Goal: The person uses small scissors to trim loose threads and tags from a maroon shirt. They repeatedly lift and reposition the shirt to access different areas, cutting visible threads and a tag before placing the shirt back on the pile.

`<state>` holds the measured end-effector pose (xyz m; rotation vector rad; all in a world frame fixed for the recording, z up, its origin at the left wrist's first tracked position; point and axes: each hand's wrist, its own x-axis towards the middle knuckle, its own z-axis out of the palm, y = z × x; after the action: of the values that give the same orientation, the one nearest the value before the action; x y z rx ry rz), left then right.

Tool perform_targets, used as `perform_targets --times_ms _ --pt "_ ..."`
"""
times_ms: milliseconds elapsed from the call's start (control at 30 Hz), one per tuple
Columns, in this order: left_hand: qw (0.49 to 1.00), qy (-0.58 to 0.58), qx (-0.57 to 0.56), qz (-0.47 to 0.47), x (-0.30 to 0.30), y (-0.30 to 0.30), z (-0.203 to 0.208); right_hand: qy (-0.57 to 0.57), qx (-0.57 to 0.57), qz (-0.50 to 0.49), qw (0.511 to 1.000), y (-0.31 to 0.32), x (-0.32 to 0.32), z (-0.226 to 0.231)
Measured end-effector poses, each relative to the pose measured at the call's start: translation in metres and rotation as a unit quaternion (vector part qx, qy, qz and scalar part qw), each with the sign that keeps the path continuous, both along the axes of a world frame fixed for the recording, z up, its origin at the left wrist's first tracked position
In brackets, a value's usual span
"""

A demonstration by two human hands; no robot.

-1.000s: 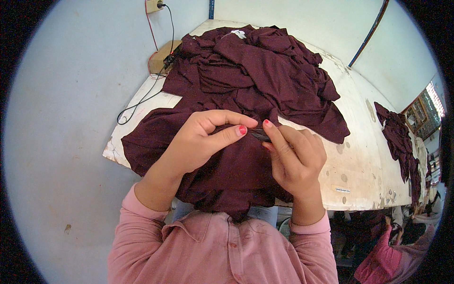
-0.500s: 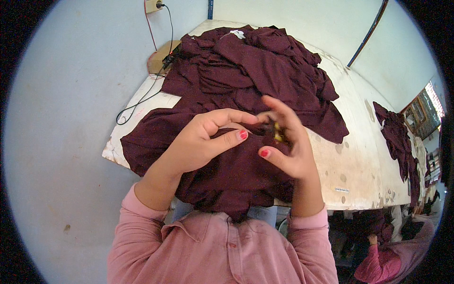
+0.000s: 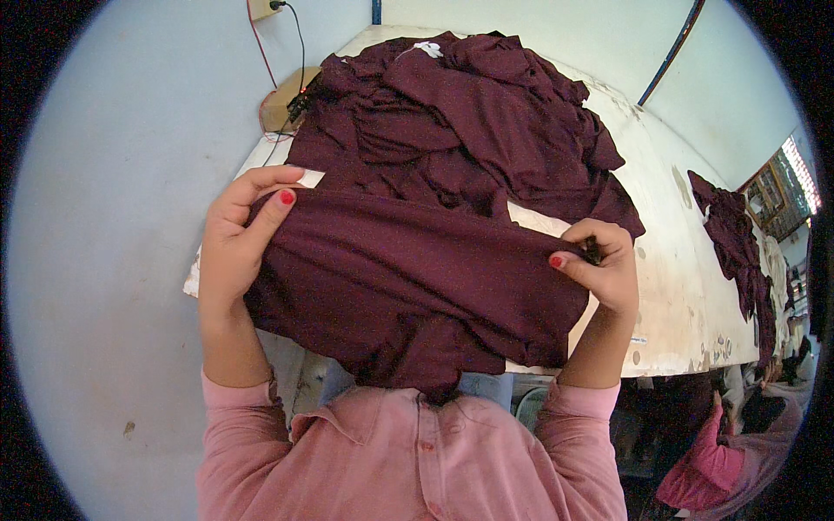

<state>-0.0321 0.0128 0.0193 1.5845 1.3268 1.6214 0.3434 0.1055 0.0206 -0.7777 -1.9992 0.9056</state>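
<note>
A dark maroon piece of cloth (image 3: 400, 260) is stretched sideways between my hands, its upper edge fairly straight and its lower part bunched near my lap. My left hand (image 3: 233, 227) pinches the upper left corner between thumb and fingers. At the other end my right hand (image 3: 611, 265) is closed on the upper right corner. A small dark object (image 3: 593, 248) shows inside the right hand's curled fingers, mostly hidden; I cannot make out its kind. Just beyond my hands lies a large heap of maroon cloth (image 3: 486, 113) with a small white piece (image 3: 426, 49) on top.
The pale, stained table (image 3: 678, 295) extends to the right. A brown box (image 3: 282, 104) and a black cable (image 3: 301, 43) are at the back left, beside the wall. More maroon cloth (image 3: 725, 247) hangs over the far right edge. Another person's pink sleeve (image 3: 708, 464) shows lower right.
My hands have moved apart, left hand to the left and right hand to the right, spreading the cloth between them. Both have closed on its corners.
</note>
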Motion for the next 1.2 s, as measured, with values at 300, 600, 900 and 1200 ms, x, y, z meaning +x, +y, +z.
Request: perform_targets --times_ms 300,600,900,1200 --pt "0.985 0.099 -0.12 0.078 -0.024 -0.004 -0.014 0.148 -0.062 0.043 0.986 0.002 0.003 -0.021" --pt "0.963 0.213 0.125 -0.112 0.113 0.028 -0.001 0.053 -0.121 0.03 0.991 -0.029 -0.052 -0.013" --pt "0.94 -0.167 -0.129 -0.267 0.123 0.029 -0.019 0.225 -0.139 -0.074 0.962 -0.039 -0.051 -0.03" --pt "0.965 -0.146 -0.094 -0.195 0.116 0.037 -0.027 0.058 -0.005 0.064 0.996 -0.04 -0.049 -0.038"
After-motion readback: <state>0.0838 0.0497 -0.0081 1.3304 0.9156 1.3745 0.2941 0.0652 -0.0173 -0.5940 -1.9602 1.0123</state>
